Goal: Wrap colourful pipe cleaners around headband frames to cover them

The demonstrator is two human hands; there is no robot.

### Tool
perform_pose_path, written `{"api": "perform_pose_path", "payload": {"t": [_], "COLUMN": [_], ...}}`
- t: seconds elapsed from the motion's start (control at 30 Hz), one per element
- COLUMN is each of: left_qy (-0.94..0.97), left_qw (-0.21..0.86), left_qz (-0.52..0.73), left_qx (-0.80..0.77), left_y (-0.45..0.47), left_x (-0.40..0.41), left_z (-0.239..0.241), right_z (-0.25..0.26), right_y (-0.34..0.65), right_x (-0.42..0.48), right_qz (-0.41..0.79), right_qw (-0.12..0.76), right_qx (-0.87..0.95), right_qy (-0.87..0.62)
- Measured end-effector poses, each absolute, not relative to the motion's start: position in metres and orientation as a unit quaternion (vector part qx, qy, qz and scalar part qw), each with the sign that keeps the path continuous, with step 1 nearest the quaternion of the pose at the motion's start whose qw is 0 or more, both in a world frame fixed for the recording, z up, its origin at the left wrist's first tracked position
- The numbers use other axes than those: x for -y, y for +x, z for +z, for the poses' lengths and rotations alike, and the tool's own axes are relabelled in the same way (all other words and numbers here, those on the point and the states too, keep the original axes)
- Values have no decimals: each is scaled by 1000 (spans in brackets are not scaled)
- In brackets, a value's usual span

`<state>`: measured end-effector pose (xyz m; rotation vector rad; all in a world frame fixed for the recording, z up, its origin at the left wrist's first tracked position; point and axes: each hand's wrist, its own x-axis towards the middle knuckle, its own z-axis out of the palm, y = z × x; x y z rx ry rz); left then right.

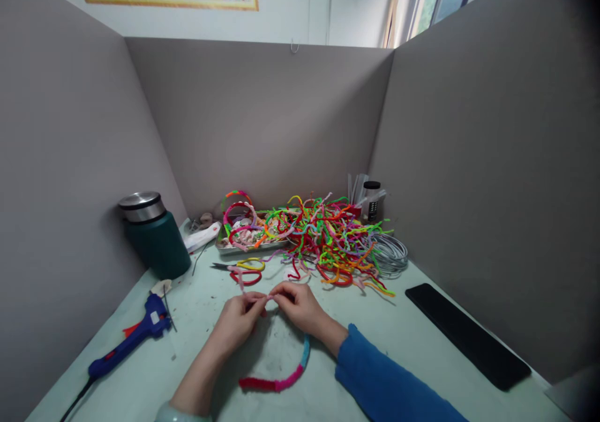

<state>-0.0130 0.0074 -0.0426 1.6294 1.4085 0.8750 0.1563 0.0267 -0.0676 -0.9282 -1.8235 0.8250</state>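
My left hand (240, 322) and my right hand (300, 308) meet at the middle of the desk, fingertips pinched together on a thin pink fuzzy stem (268, 299). A curved band wrapped in red, pink and blue fuzzy stem (281, 381) arcs on the desk under my wrists; its upper ends are hidden by my hands. A short pink stem end (240, 279) sticks up just beyond my left fingers. My right arm wears a blue sleeve.
A tangled heap of coloured fuzzy stems (335, 237) lies behind my hands, beside a metal tray (248, 246) of small pieces, scissors (244, 264), a coil of grey wire (391, 253). A blue glue gun (134, 337) and green flask (154, 234) sit left; a black phone (466, 334) right.
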Motion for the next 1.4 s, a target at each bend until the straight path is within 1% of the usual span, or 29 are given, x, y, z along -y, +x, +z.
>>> {"api": "perform_pose_path", "payload": {"t": [0.1,0.33,0.4,0.53,0.63,0.73,0.8,0.97,1.17,1.4], "left_qy": [649,652,629,544,502,487,484,486,483,482], "left_qw": [403,358,383,495,544,548,542,533,541,541], "left_qz": [355,345,348,348,360,375,385,395,400,412], "left_qx": [-540,-572,-580,-581,-568,-568,-569,-570,-561,-552], "left_y": [-13,-12,-11,-9,-10,-12,-13,-14,-13,-13], "left_x": [-8,-7,-7,-5,-5,-6,-7,-9,-7,-7], "left_z": [-45,-43,-42,-41,-39,-38,-38,-39,-37,-35], "right_z": [-66,-65,-64,-62,-63,-68,-70,-67,-67,-65], "right_y": [157,157,156,156,155,155,155,157,160,163], "right_x": [-26,-24,-23,-20,-22,-30,-34,-36,-35,-37], "right_qz": [336,319,312,319,381,515,568,581,638,702], "right_qw": [450,441,439,446,453,442,430,410,395,341], "right_qx": [741,757,763,760,730,647,604,603,574,539], "right_qy": [-368,-362,-357,-348,-343,-347,-356,-360,-328,-316]}}
